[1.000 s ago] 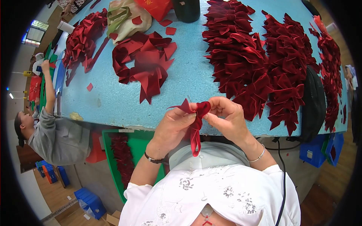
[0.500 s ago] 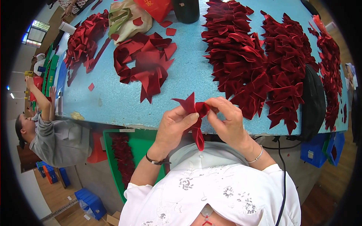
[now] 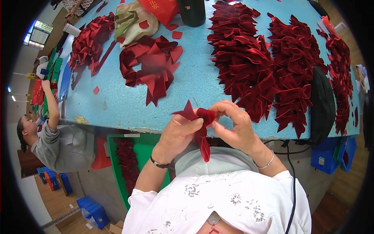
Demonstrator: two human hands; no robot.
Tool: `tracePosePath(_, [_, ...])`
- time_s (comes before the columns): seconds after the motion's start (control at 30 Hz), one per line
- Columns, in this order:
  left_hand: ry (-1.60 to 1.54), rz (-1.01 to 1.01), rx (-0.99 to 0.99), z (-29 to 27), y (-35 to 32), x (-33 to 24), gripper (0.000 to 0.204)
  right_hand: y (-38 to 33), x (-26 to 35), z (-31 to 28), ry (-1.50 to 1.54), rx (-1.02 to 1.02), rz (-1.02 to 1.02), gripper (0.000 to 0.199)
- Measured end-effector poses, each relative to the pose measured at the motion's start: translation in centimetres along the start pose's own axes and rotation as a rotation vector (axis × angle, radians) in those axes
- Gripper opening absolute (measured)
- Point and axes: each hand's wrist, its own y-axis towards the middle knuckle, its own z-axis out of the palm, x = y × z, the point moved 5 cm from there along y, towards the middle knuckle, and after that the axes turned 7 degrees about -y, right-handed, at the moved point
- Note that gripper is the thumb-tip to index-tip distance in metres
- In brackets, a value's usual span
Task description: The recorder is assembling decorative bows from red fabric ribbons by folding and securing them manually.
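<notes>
By the blue table's edge (image 3: 113, 124), the left hand (image 3: 177, 132) is pinching red ribbon (image 3: 202, 140) — the right hand (image 3: 235, 124) seemingly gripping its loop (image 3: 205, 116).

Velvety, matt red ribbon (image 3: 202, 136) lies between the left hand (image 3: 176, 134) and right hand (image 3: 233, 124), with smoother, satiny ribbon strips (image 3: 154, 72) beyond the left hand on the speckled table (image 3: 200, 68), and a smooth plastic crate (image 3: 146, 145) below left of that hand.

Workshop, rows of red bows (image 3: 242, 62), crates (image 3: 324, 159), co-worker (image 3: 64, 146)
</notes>
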Motion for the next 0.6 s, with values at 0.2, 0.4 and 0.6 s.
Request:
tracePosePath(0.2, [0.125,-0.009,-0.079,0.51,-0.08,0.08,0.022,-0.32,-0.25,0.33,-0.079,-0.089,-0.044,0.024])
tracePosePath(0.4, [0.348,0.262,-0.077,0.63,-0.03,-0.10,0.022,-0.65,0.23,0.10,-0.145,-0.211,-0.132,0.023])
tracePosePath(0.6, [0.102,0.144,-0.132,-0.24,-0.26,-0.20,0.019,-0.51,-0.43,0.17,-0.117,-0.164,-0.088,0.023])
